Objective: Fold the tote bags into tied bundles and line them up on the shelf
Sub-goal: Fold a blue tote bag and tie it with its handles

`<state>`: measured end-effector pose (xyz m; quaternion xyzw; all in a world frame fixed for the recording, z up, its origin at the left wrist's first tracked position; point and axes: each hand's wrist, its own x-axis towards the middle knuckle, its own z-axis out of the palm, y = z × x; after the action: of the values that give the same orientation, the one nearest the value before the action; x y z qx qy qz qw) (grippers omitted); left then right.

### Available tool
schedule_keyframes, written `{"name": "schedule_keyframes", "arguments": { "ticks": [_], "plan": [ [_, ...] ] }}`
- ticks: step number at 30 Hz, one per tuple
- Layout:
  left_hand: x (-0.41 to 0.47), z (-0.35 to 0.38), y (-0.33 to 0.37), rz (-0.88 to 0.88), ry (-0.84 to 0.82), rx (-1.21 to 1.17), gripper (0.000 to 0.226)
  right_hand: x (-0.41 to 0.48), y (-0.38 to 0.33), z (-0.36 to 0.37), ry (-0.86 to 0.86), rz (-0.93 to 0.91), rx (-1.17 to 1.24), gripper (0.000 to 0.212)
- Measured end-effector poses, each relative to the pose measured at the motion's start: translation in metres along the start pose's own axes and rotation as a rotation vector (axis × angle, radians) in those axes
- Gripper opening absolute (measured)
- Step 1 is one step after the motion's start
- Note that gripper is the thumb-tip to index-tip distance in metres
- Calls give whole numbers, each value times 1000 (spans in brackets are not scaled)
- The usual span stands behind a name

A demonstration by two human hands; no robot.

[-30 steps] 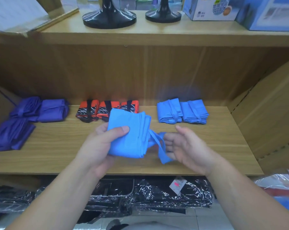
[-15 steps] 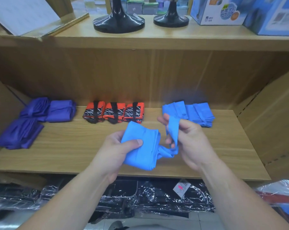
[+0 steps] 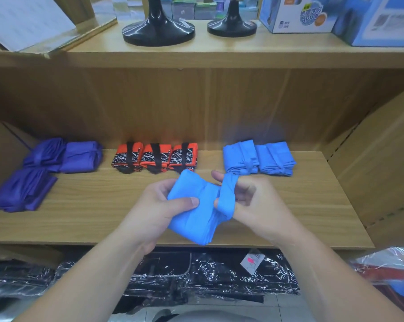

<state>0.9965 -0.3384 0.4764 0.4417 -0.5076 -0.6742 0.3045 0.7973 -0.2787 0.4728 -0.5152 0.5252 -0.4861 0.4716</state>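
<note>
1. A person's left hand point(image 3: 159, 212) is gripping a folded blue tote bag point(image 3: 191, 221), thumb pressing across its front and fingers curling behind it, above the front half of a wooden shelf point(image 3: 312, 205).
2. The right hand point(image 3: 256, 203), at the bag's 3 o'clock, is holding the bag's strap point(image 3: 226, 196). The strap is looping over the curled fingers and running down to the bag's lower right edge.
3. Two tied blue bundles point(image 3: 240, 159) are sitting side by side at the hands' 1 o'clock, near the back of the shelf, each with a strap wrapping its middle.
4. Three orange-and-black bundles point(image 3: 154, 158) are lining up edge to edge at 11 o'clock, each with a black band crossing it.
5. Purple bags point(image 3: 64, 155) are lying at 9 to 10 o'clock at the shelf's left end, two at the back and one looser nearer the front.
6. Two glossy black stands point(image 3: 159, 31) are standing on the upper shelf at 12 o'clock, with printed boxes point(image 3: 296, 17) sitting at 1 o'clock.
7. Plastic-wrapped dark goods point(image 3: 196, 275) are lying below the shelf at 6 o'clock.
</note>
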Motion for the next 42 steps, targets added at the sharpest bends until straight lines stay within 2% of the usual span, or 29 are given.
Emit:
{"name": "schedule_keyframes", "arguments": {
  "ticks": [4, 7, 11, 15, 19, 23, 26, 29, 33, 38, 40, 42],
  "plan": [
    [-3, 3, 2, -4, -141, 119, 36, -4, 0, 2, -85, -14, -14, 56],
    [-3, 0, 13, 17, -263, 223, 31, -7, -3, 5, -153, -52, -93, 49],
    [0, -1, 32, 50, -387, 344, 26, -6, -9, 6, -150, -58, -20, 44],
    [2, 1, 37, 94, -404, 346, 22, -5, -15, 5, -124, -73, 36, 43],
    [4, 1, 29, 48, -427, 385, 21, -7, -7, 4, -128, -39, 0, 42],
    [4, 3, 33, 2, -509, 508, 18, -12, -3, 9, -128, -38, -31, 42],
    [9, 6, 43, 34, -529, 611, 12, -12, -8, 10, -87, -77, 4, 46],
    [13, 8, 46, 58, -521, 707, 24, -13, -14, 10, -50, -105, 38, 42],
    [11, 9, 47, 50, -475, 719, 27, -13, -18, 11, -10, -115, 115, 40],
    [7, 10, 48, 116, -420, 927, 19, -5, -11, 19, -60, -57, -8, 40],
    [6, 8, 48, 104, -354, 746, 16, -1, -16, 14, 6, -78, 19, 35],
    [5, 5, 44, 88, -199, 369, 23, 3, -23, 3, 124, -125, 93, 29]
  ]
}}
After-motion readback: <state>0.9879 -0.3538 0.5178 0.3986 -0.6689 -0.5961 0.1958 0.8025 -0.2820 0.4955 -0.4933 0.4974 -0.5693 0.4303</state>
